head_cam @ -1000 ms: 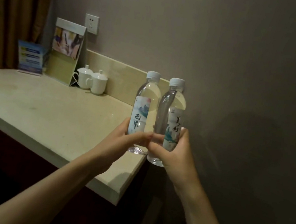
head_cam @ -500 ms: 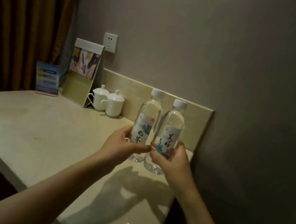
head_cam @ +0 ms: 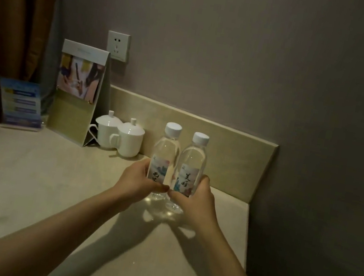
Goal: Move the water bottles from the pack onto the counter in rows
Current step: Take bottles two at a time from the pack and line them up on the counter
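Two clear water bottles with white caps and printed labels stand upright side by side at the back right of the beige counter. My left hand grips the left bottle around its lower half. The right bottle is held the same way by my right hand. The bottles touch each other, and their bases look to be resting on the counter or just above it. No pack is in view.
Two white lidded cups stand just left of the bottles by the backsplash. A folded card stand and a blue leaflet holder sit further left. The counter ends at the wall on the right.
Both hands carried the bottles from beyond the counter's edge forward over it and lowered them near the backsplash. The view moved closer to the counter.
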`<act>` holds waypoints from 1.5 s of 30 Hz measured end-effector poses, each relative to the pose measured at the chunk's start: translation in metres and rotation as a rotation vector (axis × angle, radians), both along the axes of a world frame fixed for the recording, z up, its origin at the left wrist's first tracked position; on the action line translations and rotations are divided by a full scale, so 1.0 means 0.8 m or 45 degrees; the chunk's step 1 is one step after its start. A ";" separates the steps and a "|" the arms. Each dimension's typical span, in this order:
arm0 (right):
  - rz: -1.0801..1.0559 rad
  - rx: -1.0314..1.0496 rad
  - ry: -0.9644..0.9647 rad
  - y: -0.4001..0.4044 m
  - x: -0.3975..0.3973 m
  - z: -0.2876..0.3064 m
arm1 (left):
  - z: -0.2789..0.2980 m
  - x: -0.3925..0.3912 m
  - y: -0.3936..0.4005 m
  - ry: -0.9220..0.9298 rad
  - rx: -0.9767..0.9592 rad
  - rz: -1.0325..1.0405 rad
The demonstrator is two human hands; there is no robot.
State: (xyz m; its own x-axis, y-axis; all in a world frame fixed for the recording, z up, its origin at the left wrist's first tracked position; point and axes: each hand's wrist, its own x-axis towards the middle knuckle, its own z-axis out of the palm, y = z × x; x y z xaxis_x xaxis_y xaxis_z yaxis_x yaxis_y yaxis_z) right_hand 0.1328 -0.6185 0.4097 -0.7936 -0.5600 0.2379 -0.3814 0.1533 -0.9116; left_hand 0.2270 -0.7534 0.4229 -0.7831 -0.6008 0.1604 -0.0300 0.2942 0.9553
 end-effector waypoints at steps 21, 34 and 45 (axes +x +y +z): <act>-0.257 -0.038 -0.050 -0.165 -0.064 -0.021 | -0.038 -0.109 -0.171 -0.048 -0.064 -0.108; -0.474 0.447 0.153 -0.168 -0.071 -0.025 | -0.036 -0.095 -0.194 -0.283 -0.994 0.025; -0.539 0.467 0.191 -0.187 -0.074 -0.017 | -0.026 -0.111 -0.192 -0.559 -1.239 0.024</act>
